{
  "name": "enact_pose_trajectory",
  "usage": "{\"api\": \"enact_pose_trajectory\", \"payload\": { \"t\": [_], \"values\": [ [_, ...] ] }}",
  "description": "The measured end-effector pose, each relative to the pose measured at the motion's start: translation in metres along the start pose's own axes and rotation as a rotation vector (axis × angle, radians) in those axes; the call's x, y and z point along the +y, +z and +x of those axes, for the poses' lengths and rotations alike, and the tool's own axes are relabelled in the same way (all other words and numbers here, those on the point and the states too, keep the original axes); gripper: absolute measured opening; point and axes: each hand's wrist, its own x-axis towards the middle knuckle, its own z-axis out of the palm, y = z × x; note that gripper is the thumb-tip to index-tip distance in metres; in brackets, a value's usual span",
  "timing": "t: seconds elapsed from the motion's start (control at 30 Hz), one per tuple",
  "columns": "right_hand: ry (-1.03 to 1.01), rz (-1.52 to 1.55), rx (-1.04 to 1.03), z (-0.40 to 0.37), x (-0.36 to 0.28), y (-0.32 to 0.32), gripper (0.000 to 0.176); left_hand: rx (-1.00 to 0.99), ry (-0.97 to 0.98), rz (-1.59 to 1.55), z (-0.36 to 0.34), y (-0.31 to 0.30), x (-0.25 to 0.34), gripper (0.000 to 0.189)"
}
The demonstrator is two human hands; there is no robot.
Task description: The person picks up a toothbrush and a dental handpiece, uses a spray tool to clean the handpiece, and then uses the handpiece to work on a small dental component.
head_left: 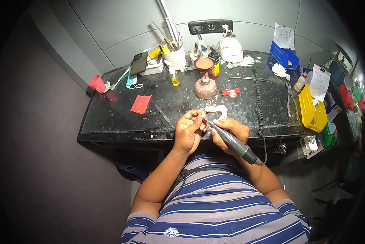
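Note:
My right hand (pixel 236 131) grips a dark grey rotary handpiece (pixel 232 143), its tip angled up and left toward my left hand (pixel 189 132). The fingers of that left hand are closed in a pinch around a small whitish piece (pixel 204 116), mostly hidden by the fingertips. The handpiece's tip is right at this piece, over the front part of the bench. Just beyond my fingers lies a pale, horseshoe-shaped dental model (pixel 220 110). A slim metal knife (pixel 164 116) lies to the left of my left hand.
A burner (pixel 206 88) with a small flame stands behind the model, beside a red lighter (pixel 231 92). A red wax sheet (pixel 141 104), phone (pixel 139 63) and pink cup (pixel 97 84) are at left. Coiled cord (pixel 258 97) crosses the right side, near yellow bins (pixel 308 110).

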Motion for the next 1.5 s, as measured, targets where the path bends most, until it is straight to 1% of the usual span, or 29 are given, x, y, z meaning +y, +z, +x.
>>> {"api": "enact_pose_trajectory", "payload": {
  "t": [0.13,0.2,0.33,0.4,0.5,0.93,1.0,1.07,1.13,1.17,1.2,1.27,1.3,1.33,1.37,1.4,1.47,1.5],
  "values": [
    [-0.012,-0.023,0.019,0.002,-0.002,0.001,0.024,-0.042,-0.062,-0.064,0.0,-0.003,0.005,0.014],
    [0.026,-0.019,0.008,0.002,-0.003,0.0,0.024,-0.056,-0.094,-0.073,0.001,-0.005,0.006,0.015],
    [0.024,-0.03,0.002,0.003,-0.005,-0.001,0.024,-0.058,-0.106,-0.072,0.0,-0.004,0.006,0.015],
    [0.063,-0.016,-0.002,0.002,-0.006,-0.001,0.024,-0.07,-0.109,-0.073,0.0,-0.005,0.006,0.015],
    [0.06,-0.03,0.033,0.002,-0.004,0.0,0.024,-0.066,-0.104,-0.078,-0.001,-0.006,0.005,0.015],
    [0.056,-0.016,0.007,0.0,-0.004,-0.002,0.021,-0.062,-0.126,-0.072,0.0,-0.006,0.007,0.016],
    [0.037,0.084,0.019,0.0,-0.002,-0.005,0.02,-0.049,-0.123,-0.078,0.0,-0.005,0.007,0.016],
    [0.118,0.103,0.031,0.002,0.0,-0.01,0.017,-0.043,-0.125,-0.092,0.001,-0.004,0.008,0.016],
    [0.421,0.192,-0.007,0.005,-0.004,-0.025,0.013,-0.032,-0.124,-0.108,0.001,-0.001,0.011,0.016],
    [0.624,0.211,-0.03,0.009,-0.008,-0.035,0.014,-0.013,-0.117,-0.125,0.0,0.003,0.013,0.015],
    [0.783,0.331,0.001,0.014,-0.008,-0.041,0.018,0.006,-0.111,-0.144,-0.001,0.004,0.013,0.015],
    [0.948,0.219,0.051,0.025,-0.009,-0.059,0.023,0.002,-0.11,-0.15,0.0,0.0,0.011,0.016],
    [1.013,0.159,0.011,0.032,-0.01,-0.074,0.025,-0.006,-0.11,-0.151,0.001,-0.002,0.01,0.016],
    [1.076,0.099,-0.029,0.035,-0.008,-0.091,0.027,-0.005,-0.109,-0.156,0.001,-0.004,0.009,0.016],
    [1.005,-0.065,-0.126,0.031,0.004,-0.108,0.029,-0.015,-0.112,-0.151,0.001,-0.005,0.008,0.017],
    [0.932,-0.127,-0.112,0.031,0.004,-0.116,0.023,-0.026,-0.113,-0.145,0.002,-0.006,0.008,0.019],
    [0.948,-0.173,-0.058,0.028,0.011,-0.128,0.021,-0.021,-0.114,-0.144,0.003,-0.006,0.008,0.02],
    [1.007,-0.23,-0.105,0.041,-0.004,-0.13,0.036,-0.018,-0.121,-0.138,0.003,-0.005,0.008,0.022]
  ]
}}
